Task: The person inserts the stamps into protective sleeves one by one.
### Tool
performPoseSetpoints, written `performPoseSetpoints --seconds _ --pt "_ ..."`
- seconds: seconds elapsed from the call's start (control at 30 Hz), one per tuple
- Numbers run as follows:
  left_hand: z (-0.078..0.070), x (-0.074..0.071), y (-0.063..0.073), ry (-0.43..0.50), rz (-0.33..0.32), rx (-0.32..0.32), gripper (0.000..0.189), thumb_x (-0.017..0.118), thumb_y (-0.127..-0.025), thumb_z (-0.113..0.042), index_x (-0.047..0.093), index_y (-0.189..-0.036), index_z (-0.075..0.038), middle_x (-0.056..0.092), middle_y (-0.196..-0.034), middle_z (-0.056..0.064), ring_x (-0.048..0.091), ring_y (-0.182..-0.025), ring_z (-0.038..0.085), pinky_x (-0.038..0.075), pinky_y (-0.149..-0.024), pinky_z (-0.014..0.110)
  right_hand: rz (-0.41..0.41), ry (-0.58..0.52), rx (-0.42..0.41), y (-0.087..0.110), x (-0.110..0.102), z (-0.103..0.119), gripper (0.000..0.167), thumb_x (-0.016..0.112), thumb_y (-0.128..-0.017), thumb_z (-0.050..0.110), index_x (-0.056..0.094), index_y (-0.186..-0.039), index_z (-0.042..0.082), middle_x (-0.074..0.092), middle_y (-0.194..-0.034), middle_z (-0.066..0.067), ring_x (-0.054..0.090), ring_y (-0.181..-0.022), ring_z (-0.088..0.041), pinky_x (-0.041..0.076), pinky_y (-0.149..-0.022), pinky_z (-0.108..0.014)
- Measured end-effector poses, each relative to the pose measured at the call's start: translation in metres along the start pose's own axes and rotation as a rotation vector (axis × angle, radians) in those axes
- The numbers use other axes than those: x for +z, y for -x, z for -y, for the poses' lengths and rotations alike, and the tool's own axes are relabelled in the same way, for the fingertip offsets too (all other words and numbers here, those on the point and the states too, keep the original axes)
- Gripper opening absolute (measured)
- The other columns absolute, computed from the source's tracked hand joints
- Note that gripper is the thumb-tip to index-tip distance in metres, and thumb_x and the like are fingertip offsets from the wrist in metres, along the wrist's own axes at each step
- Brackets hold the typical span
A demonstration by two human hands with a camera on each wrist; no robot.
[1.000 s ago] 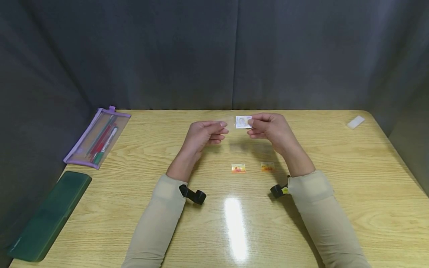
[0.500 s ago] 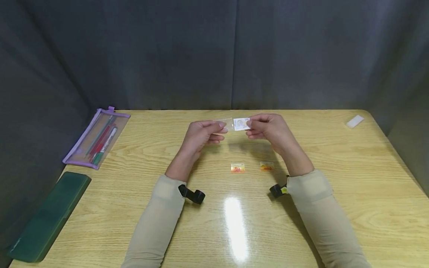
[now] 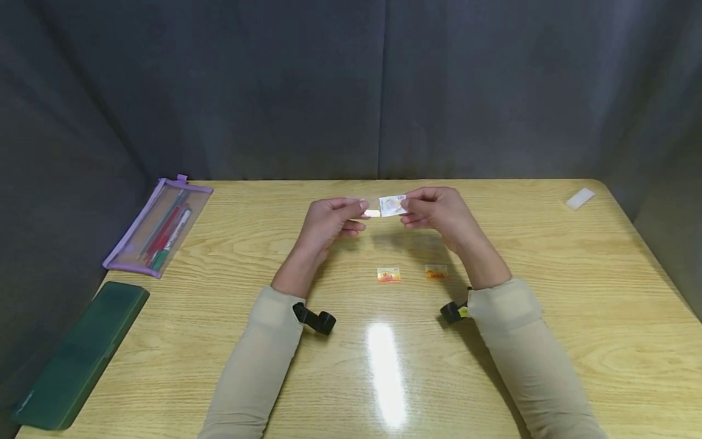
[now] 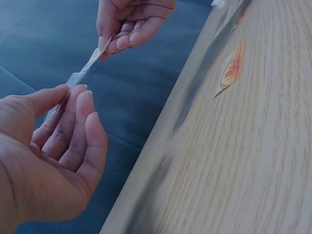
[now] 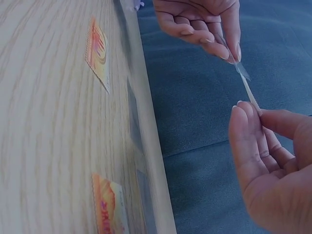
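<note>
Raised over the far part of the table, my left hand (image 3: 336,219) pinches a small clear plastic sleeve (image 3: 373,213) between thumb and fingers. My right hand (image 3: 441,212) pinches the right end of a pale printed stamp (image 3: 390,206), slightly tilted. The stamp's left edge meets the sleeve's right end; whether it is inside cannot be made out. In the left wrist view, the sleeve (image 4: 74,79) and stamp (image 4: 90,60) nearly line up. Two orange-yellow stamps lie below the hands: one on the left (image 3: 388,275), one on the right (image 3: 436,272).
A purple-edged mesh pouch (image 3: 159,228) with pens lies at the far left. Nearer on that side is a dark green case (image 3: 82,356). A small white block (image 3: 580,199) sits at the far right corner. A dark curtain (image 3: 274,91) hangs behind the table.
The pale stamp has shifted slightly left and down and has tilted, closing the gap to the sleeve. The sleeve now catches bright glare. Both hands keep their holds.
</note>
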State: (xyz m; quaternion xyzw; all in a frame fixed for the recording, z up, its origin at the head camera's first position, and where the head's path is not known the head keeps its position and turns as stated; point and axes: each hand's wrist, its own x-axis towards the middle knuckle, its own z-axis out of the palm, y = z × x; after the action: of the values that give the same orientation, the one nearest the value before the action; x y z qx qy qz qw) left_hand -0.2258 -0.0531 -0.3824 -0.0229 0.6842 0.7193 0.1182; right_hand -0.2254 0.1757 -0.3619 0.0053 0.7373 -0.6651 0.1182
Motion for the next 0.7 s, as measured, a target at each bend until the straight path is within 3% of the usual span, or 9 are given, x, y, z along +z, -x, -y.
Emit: performPoseSetpoints --seconds 0.3,0.7 --pt "0.0009 -0.0012 -0.0004 0.017 -0.012 0.024 0.033 0.076 -0.093 -0.025 0.075 -0.112 0.002 0.078 -0.086 0.005 0.072 -0.066 0.009 0.059 -0.060 0.022 -0.011 -0.003 -0.029 0.0003 0.0002 -0.0003 0.023 0.062 -0.099 0.005 0.062 -0.116 -0.010 0.072 -0.082 0.004 0.072 -0.071 -0.008 0.062 -0.074 -0.026" --pt "-0.0001 -0.0012 0.0010 0.026 -0.027 0.037 0.031 0.077 -0.092 -0.025 0.076 -0.112 -0.001 0.079 -0.086 0.005 0.073 -0.064 0.009 0.059 -0.059 0.022 -0.008 0.007 -0.034 0.0011 -0.0001 -0.0003 0.023 0.062 -0.099 0.005 0.062 -0.116 -0.011 0.072 -0.083 0.003 0.072 -0.071 -0.009 0.063 -0.074 -0.027"
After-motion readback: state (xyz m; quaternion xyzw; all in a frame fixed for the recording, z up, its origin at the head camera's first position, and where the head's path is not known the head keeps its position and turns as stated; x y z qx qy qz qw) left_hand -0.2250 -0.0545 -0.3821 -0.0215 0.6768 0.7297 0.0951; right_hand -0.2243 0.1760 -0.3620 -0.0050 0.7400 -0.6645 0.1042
